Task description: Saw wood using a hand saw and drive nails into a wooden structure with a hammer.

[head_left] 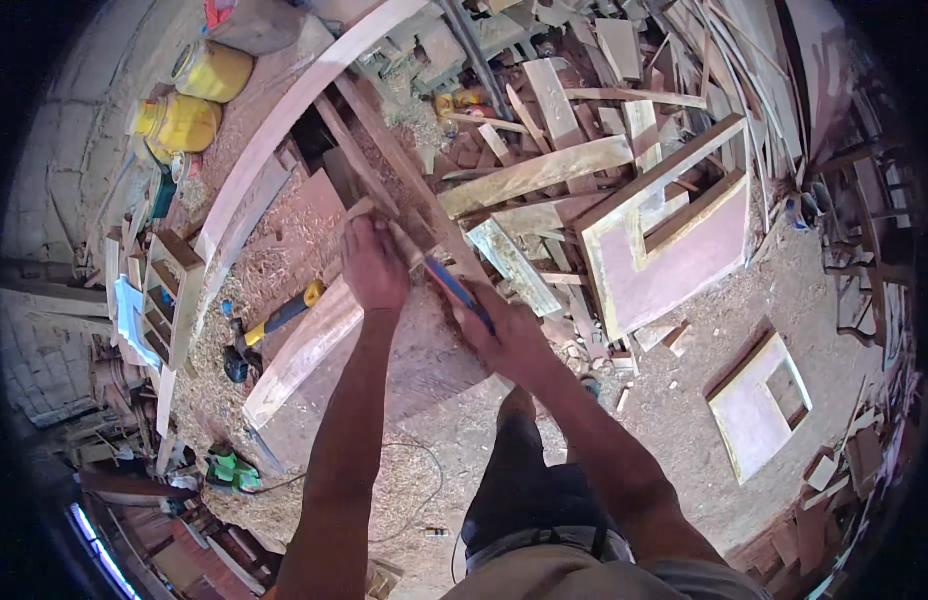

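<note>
My left hand (376, 260) has its fingers closed on a small pale wooden piece (360, 210) above the long brown boards (424, 230) of the workbench. My right hand (506, 335) grips a long blue tool (446, 280), held diagonally with its far end just right of my left hand's fingers; what exactly that end touches is too small to tell. A curved pale board (302, 355) lies below and left of my left hand. A yellow and black hand tool (289, 312) rests beside it among shavings.
A long curved board (259, 150) arches across the upper left, near yellow containers (211, 70). Wood offcuts (539, 160) pile at the back; a pink-panelled frame (674, 285) leans at right, another panel (744, 410) on the floor. A green power tool (227, 468) with a cord sits lower left.
</note>
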Action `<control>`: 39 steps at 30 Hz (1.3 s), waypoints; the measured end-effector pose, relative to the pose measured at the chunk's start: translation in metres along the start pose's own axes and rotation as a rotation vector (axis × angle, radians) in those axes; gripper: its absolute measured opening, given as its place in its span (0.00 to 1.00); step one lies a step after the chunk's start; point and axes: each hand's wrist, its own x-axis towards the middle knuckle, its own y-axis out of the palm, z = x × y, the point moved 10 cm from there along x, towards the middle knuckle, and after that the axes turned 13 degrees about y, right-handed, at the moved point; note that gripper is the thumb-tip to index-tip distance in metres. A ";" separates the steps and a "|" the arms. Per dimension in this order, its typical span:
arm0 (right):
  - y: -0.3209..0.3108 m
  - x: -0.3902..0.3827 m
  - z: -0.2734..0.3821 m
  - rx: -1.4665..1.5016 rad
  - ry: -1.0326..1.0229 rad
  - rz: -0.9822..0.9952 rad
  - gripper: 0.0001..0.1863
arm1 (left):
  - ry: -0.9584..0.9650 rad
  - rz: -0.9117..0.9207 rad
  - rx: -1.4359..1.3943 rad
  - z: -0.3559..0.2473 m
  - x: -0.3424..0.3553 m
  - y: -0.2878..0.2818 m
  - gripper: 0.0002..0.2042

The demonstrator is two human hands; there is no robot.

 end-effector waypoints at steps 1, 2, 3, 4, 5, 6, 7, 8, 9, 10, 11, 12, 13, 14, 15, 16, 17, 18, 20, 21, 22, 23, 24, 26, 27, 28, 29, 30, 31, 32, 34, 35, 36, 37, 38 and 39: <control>-0.008 -0.016 -0.002 0.022 0.016 0.005 0.24 | 0.007 0.001 0.008 -0.001 0.001 0.000 0.10; -0.009 -0.032 -0.012 0.019 0.113 0.055 0.24 | -0.026 0.031 0.025 0.001 0.000 0.002 0.10; -0.017 -0.042 -0.004 0.045 0.022 0.012 0.23 | 0.003 0.012 0.033 -0.002 0.001 0.001 0.10; -0.018 -0.050 -0.003 0.043 0.002 0.005 0.23 | 0.000 0.011 0.047 -0.002 0.000 0.000 0.10; -0.012 -0.047 -0.010 0.022 0.066 0.027 0.22 | -0.009 0.031 0.062 0.000 0.001 0.003 0.10; -0.011 -0.047 -0.006 0.013 0.002 -0.018 0.24 | 0.002 0.020 0.057 -0.001 -0.001 0.002 0.10; -0.003 -0.032 -0.008 -0.018 0.006 -0.035 0.25 | 0.010 0.014 0.058 -0.001 0.001 0.002 0.10; 0.003 -0.019 -0.003 -0.021 -0.060 -0.091 0.27 | 0.022 0.008 0.064 -0.001 -0.001 0.001 0.10; 0.012 -0.008 -0.010 -0.045 -0.020 -0.081 0.27 | 0.039 0.007 0.065 -0.002 0.000 0.001 0.10; 0.016 0.000 -0.010 -0.050 -0.052 -0.107 0.26 | 0.052 0.003 0.067 -0.003 0.000 0.000 0.11; 0.025 0.005 -0.016 -0.083 -0.028 -0.062 0.26 | 0.021 0.039 0.074 0.000 -0.003 0.002 0.11; 0.019 0.006 -0.013 -0.021 -0.077 -0.129 0.26 | 0.055 -0.001 0.051 -0.004 -0.003 -0.002 0.12; 0.018 0.004 -0.012 0.015 -0.096 -0.138 0.25 | 0.059 -0.025 0.037 -0.005 -0.002 -0.005 0.13; 0.012 -0.001 -0.014 0.049 -0.090 -0.172 0.25 | 0.055 -0.028 0.019 -0.006 0.000 -0.005 0.14; 0.007 -0.006 -0.010 0.077 -0.110 -0.222 0.22 | 0.025 0.002 0.012 -0.004 0.000 -0.004 0.15; 0.003 -0.009 -0.012 0.085 -0.073 -0.249 0.21 | 0.039 -0.012 0.019 -0.005 0.003 -0.006 0.15; 0.004 -0.010 -0.013 0.091 -0.029 -0.270 0.20 | 0.031 -0.001 0.015 -0.005 0.003 -0.006 0.15; 0.004 -0.011 -0.014 0.101 0.001 -0.285 0.20 | -0.012 0.034 0.009 -0.001 0.002 -0.003 0.15; 0.003 -0.008 -0.022 0.226 0.049 -0.319 0.19 | 0.047 -0.041 -0.042 -0.006 0.003 -0.010 0.15; 0.007 -0.007 -0.034 0.343 0.126 -0.254 0.20 | 0.018 -0.032 -0.060 -0.002 0.001 -0.009 0.15; 0.010 -0.005 -0.046 0.462 0.194 -0.172 0.22 | 0.085 -0.083 -0.081 -0.007 0.000 -0.015 0.15; -0.007 -0.015 -0.055 0.535 0.158 -0.260 0.22 | 0.115 -0.097 -0.097 -0.009 -0.002 -0.016 0.15; -0.039 -0.033 -0.062 0.354 0.125 -0.443 0.21 | 0.140 -0.109 -0.113 -0.011 -0.004 -0.018 0.16; -0.096 -0.083 -0.088 0.400 0.073 -0.604 0.18 | 0.115 0.096 -0.027 -0.011 -0.011 0.001 0.26; -0.122 -0.109 -0.108 0.391 0.140 -0.628 0.17 | 0.214 0.111 0.052 -0.023 -0.013 0.001 0.30; -0.148 -0.136 -0.134 0.527 0.227 -0.614 0.17 | 0.309 0.136 0.132 -0.036 -0.017 0.003 0.34; -0.171 -0.169 -0.147 0.392 0.299 -0.611 0.18 | 0.209 0.276 0.137 -0.029 -0.019 0.015 0.41; -0.190 -0.200 -0.161 0.380 0.335 -0.581 0.21 | 0.186 0.295 0.170 -0.032 -0.022 0.014 0.41; -0.208 -0.232 -0.170 0.264 0.360 -0.586 0.23 | 0.181 0.274 0.202 -0.038 -0.022 0.009 0.41; -0.223 -0.264 -0.181 0.172 0.404 -0.608 0.24 | 0.167 0.283 0.223 -0.044 -0.021 0.005 0.41; -0.244 -0.329 -0.201 0.110 0.434 -0.656 0.28 | 0.185 0.253 0.154 -0.064 -0.027 -0.018 0.41; -0.254 -0.359 -0.207 0.067 0.403 -0.693 0.28 | 0.205 0.230 0.165 -0.078 -0.033 -0.036 0.41; -0.260 -0.388 -0.222 0.063 0.434 -0.736 0.29 | 0.217 0.273 0.179 -0.087 -0.041 -0.056 0.42; -0.263 -0.416 -0.237 0.133 0.429 -0.751 0.29 | 0.263 0.234 0.120 -0.103 -0.047 -0.085 0.43; -0.267 -0.444 -0.261 0.219 0.497 -0.809 0.28 | 0.311 0.174 0.108 -0.117 -0.052 -0.123 0.44; -0.271 -0.462 -0.273 0.192 0.464 -0.844 0.25 | 0.338 0.148 0.083 -0.129 -0.056 -0.160 0.44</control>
